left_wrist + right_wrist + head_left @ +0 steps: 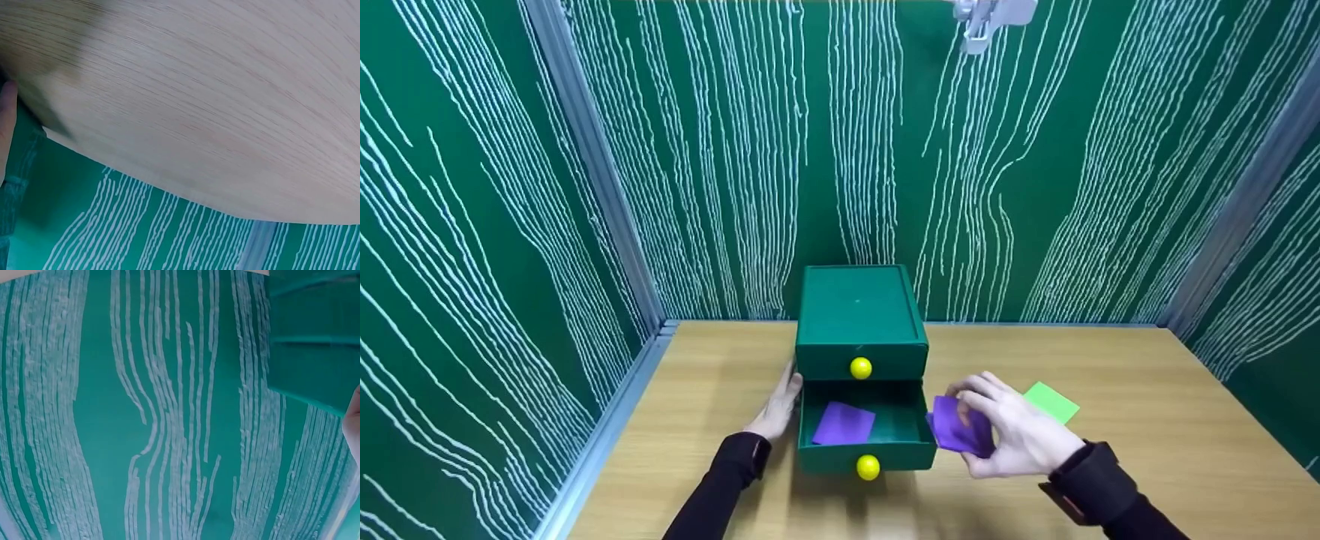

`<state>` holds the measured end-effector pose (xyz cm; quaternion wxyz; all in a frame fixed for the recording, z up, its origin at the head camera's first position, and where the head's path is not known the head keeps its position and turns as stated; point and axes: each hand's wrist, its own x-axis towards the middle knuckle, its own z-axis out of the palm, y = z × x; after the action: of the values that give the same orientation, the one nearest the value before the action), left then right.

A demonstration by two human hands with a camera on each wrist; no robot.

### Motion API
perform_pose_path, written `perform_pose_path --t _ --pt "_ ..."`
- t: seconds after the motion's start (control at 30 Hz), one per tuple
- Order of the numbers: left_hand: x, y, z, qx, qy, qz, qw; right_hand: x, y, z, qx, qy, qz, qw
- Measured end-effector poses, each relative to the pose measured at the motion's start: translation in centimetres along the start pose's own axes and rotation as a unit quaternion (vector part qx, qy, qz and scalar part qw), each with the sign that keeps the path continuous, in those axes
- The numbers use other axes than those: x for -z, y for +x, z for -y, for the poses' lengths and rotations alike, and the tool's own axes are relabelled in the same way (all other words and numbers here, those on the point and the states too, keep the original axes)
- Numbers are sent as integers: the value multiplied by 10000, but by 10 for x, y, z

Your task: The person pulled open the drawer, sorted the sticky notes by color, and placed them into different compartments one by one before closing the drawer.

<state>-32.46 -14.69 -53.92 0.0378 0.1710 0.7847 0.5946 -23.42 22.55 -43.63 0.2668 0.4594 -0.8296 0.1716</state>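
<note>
Backdrop: green panels (1005, 75) with white vertical streaks. Before them, the wooden table (1147, 442) carries a green two-drawer cabinet (855, 307), upper drawer closed. The lower drawer (900, 457) is pulled out, its interior exposed from above. Right hand (1024, 435) is just beside that drawer's right wall, fingers curved and thumb below, pinching a purple sheet; gap between digits small. Left hand (777, 409) lies along the cabinet's left side, fingers extended, apparently bracing rather than gripping; the left-wrist view gives only a sliver of finger, so pressure cannot be told. Held purple sheet (958, 429): outside the drawer, tilted, near edge close to the wall; contact cannot be confirmed. Step in hand judged to be putting this sheet into the drawer. Method: raise its lower edge clear of the rim, move left over the opening, lower it fairly flat, release gently; a snag would likely crease it. Maintain left-hand bracing. A second purple sheet (844, 424) lies in the drawer's left part. Green sheet (1053, 403), on the table behind the right hand: avoid brushing it. Smallest: yellow knobs (868, 467), untouched.
</note>
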Motion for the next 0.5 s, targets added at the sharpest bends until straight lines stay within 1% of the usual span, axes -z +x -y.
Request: perform_pose_path --t 0.13,0.27,0.33,0.5 --pt "1 -1 -2 85 -56 34 9999 -7 18 6 63 17 45 10000" --pt "1 -2 -3 240 -10 6 9997 -17 35 9 301 149 -8 9994" --pt "0 -3 -4 228 41 -10 9997 -21 42 10 349 267 4 9990" --pt "2 -3 -4 178 -13 15 9998 -30 55 12 441 525 7 9976"
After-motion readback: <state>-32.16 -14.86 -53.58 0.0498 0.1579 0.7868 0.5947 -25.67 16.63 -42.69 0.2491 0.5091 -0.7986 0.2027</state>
